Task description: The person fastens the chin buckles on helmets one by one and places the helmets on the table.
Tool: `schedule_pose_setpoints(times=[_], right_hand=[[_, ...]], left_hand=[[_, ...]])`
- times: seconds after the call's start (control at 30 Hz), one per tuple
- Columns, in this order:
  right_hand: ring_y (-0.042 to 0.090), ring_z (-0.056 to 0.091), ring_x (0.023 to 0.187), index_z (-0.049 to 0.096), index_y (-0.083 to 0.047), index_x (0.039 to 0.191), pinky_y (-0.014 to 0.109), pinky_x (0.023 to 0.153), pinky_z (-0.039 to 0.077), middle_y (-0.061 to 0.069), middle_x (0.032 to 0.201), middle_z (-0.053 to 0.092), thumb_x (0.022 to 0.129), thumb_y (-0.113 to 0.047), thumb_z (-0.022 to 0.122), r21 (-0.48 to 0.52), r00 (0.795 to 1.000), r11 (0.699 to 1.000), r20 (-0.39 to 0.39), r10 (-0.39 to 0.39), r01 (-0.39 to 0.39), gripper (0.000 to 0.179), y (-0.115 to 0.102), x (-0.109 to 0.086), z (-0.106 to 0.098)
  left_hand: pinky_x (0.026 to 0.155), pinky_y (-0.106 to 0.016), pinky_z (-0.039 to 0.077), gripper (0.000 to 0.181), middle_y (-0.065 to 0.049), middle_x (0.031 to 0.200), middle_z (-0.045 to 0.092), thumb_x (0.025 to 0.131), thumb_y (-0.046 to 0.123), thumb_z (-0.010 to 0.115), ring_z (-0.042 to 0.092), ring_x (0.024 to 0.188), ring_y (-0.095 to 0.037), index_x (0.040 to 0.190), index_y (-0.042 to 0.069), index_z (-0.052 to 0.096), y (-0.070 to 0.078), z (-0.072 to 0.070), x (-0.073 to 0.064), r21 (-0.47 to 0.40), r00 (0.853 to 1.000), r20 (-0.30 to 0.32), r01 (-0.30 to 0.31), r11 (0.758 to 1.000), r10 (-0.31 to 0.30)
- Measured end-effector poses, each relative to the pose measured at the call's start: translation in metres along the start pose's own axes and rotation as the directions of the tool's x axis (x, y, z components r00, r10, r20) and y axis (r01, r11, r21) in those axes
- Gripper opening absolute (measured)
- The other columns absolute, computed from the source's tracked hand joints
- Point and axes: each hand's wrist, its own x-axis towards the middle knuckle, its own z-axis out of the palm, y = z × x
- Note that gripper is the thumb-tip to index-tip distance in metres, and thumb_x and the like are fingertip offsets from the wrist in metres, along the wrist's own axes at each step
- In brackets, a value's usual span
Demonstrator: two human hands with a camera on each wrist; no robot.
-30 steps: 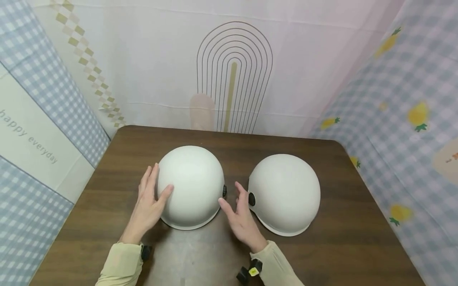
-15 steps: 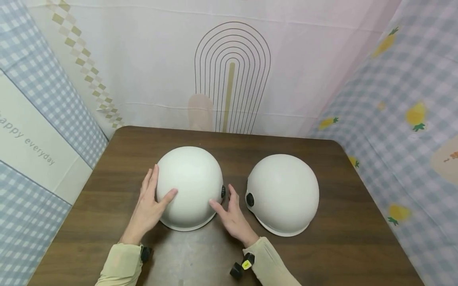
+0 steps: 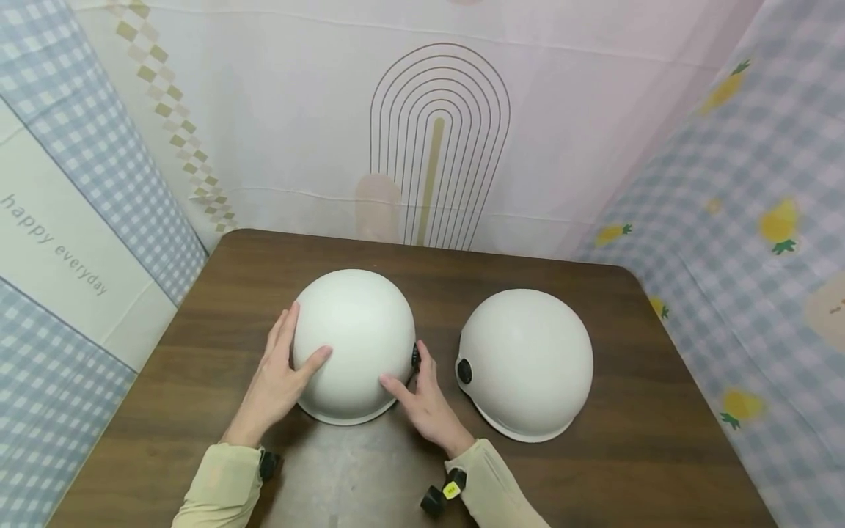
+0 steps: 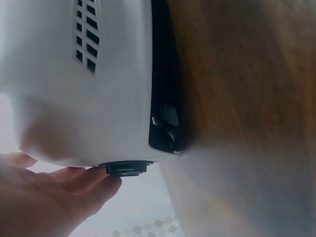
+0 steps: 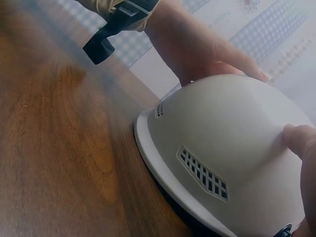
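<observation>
A white helmet (image 3: 353,341) sits dome-up on the wooden table, left of centre. My left hand (image 3: 273,378) grips its left side, thumb over the dome and fingers along the flank. In the left wrist view, the fingertips (image 4: 106,190) lie beside a black round fitting (image 4: 127,168) on the shell. My right hand (image 3: 425,403) holds the right side, its thumb (image 5: 298,138) on the dome in the right wrist view and its fingers by the black side fitting. Vent slots (image 5: 202,173) show near the rim. Much of the right fingers is hidden.
A second white helmet (image 3: 528,363) with a black side fitting (image 3: 465,371) stands dome-up to the right. The brown table (image 3: 634,440) ends at a white curtain (image 3: 297,110) behind, with blue checked cloth (image 3: 693,271) at the sides.
My right hand has moved left from between the two helmets onto the left helmet's right side. The left hand has stayed on its side, its thumb slightly farther over the dome.
</observation>
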Motion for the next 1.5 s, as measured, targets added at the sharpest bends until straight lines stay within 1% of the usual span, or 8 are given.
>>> schedule_pose_setpoints(times=[0.47,0.67,0.8,0.93,1.07,1.17,1.4,1.5], right_hand=[[0.038,0.031,0.136,0.007,-0.016,0.156,0.053,0.105,0.034,0.01,0.158,0.007,0.089,-0.056,0.061,0.032,1.0,0.999,-0.015,0.016,-0.016,0.095,-0.002,-0.002,-0.002],[0.04,0.033,0.134,0.009,-0.018,0.156,0.053,0.103,0.035,0.01,0.157,0.009,0.088,-0.057,0.062,0.036,0.999,0.999,-0.022,0.029,-0.029,0.094,-0.002,-0.003,-0.002],[0.038,0.034,0.131,0.012,-0.019,0.155,0.053,0.103,0.034,0.009,0.155,0.013,0.088,-0.056,0.064,0.038,0.999,0.999,-0.035,0.027,-0.026,0.093,-0.004,-0.004,-0.002],[0.035,0.031,0.134,0.016,-0.02,0.154,0.055,0.105,0.031,0.009,0.153,0.016,0.086,-0.056,0.066,0.035,0.998,0.999,-0.068,0.016,-0.014,0.092,-0.006,-0.005,-0.001],[0.032,0.027,0.138,0.019,-0.018,0.153,0.058,0.107,0.027,0.011,0.151,0.019,0.084,-0.055,0.069,0.037,0.994,0.999,-0.11,0.002,0.002,0.092,-0.007,-0.005,0.002],[0.032,0.028,0.138,0.022,-0.018,0.151,0.056,0.107,0.028,0.011,0.15,0.02,0.084,-0.055,0.07,0.046,0.991,0.999,-0.132,-0.002,0.009,0.091,-0.008,-0.005,0.003],[0.033,0.035,0.132,0.024,-0.019,0.151,0.052,0.104,0.035,0.011,0.149,0.02,0.084,-0.052,0.071,0.065,0.989,0.998,-0.151,-0.012,0.023,0.088,-0.011,-0.007,0.002],[0.035,0.034,0.134,0.025,-0.019,0.15,0.053,0.104,0.035,0.012,0.148,0.02,0.085,-0.048,0.071,0.083,0.987,0.996,-0.161,-0.018,0.032,0.085,-0.014,-0.008,0.001]], left_hand=[[0.097,-0.074,0.026,0.089,-0.01,0.162,0.001,0.09,0.059,0.058,0.022,0.138,-0.051,0.155,0.04,0.001,0.006,0.001,0.0,0.0,1.0,0.017,0.021,1.0,-0.021],[0.097,-0.074,0.026,0.089,-0.014,0.161,0.003,0.09,0.059,0.058,0.021,0.138,-0.051,0.156,0.038,0.001,0.007,0.002,-0.001,0.001,1.0,0.016,0.027,1.0,-0.027],[0.097,-0.073,0.026,0.091,-0.015,0.161,0.003,0.09,0.058,0.058,0.022,0.138,-0.051,0.157,0.034,0.001,0.009,0.002,-0.001,-0.001,1.0,0.019,0.017,1.0,-0.017],[0.098,-0.072,0.026,0.097,-0.016,0.161,0.002,0.089,0.058,0.062,0.021,0.138,-0.051,0.157,0.029,0.0,0.01,0.002,0.0,-0.004,1.0,0.025,0.014,1.0,-0.014],[0.099,-0.072,0.025,0.103,-0.017,0.161,0.0,0.086,0.058,0.064,0.015,0.141,-0.048,0.157,0.024,-0.003,0.013,0.003,0.001,0.0,0.999,0.029,0.013,1.0,-0.013],[0.099,-0.072,0.025,0.105,-0.018,0.16,-0.001,0.086,0.058,0.065,0.014,0.141,-0.048,0.157,0.022,-0.005,0.015,0.004,0.001,0.003,1.0,0.028,0.009,1.0,-0.009],[0.1,-0.069,0.026,0.104,-0.017,0.159,0.002,0.087,0.055,0.065,0.021,0.138,-0.045,0.156,0.021,-0.005,0.017,0.006,0.0,-0.015,1.0,0.004,-0.009,1.0,0.009],[0.1,-0.068,0.027,0.102,-0.016,0.159,0.004,0.088,0.055,0.064,0.023,0.137,-0.044,0.156,0.022,-0.004,0.017,0.007,0.0,-0.028,1.0,-0.002,-0.009,1.0,0.009]])
